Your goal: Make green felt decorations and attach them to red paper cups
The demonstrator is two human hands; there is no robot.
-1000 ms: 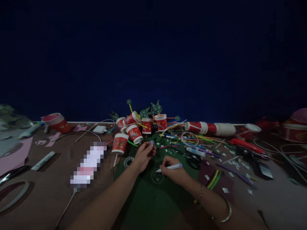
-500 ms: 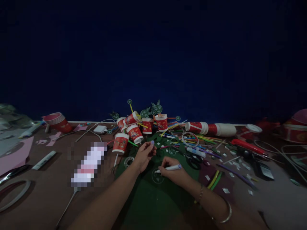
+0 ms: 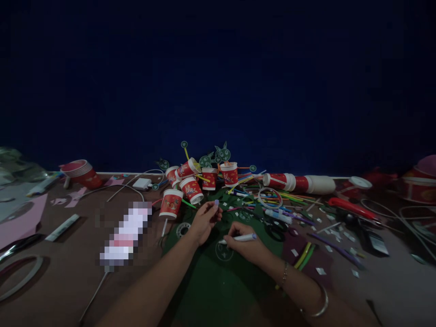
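My right hand (image 3: 242, 241) is closed round a white marker (image 3: 248, 237) with a light purple end. Its tip is at the upper part of a round face drawing (image 3: 224, 251) in pale lines on dark green paper (image 3: 211, 290). My left hand (image 3: 205, 221) pinches a small light purple marker cap (image 3: 216, 202) above the paper, left of the drawing. A roll of tape (image 3: 183, 230) lies beside my left wrist.
Red paper cups (image 3: 170, 203) with straws and green cut-outs cluster at the back. Scissors (image 3: 275, 229), several straws (image 3: 299, 198), a red utility knife (image 3: 354, 211) and small white scraps lie right. A blurred-out phone-like object (image 3: 126, 236) and pink paper (image 3: 23, 220) lie left.
The marker in my right hand has shifted slightly up and left, and more marks show inside the drawn face. My left hand has stayed in place.
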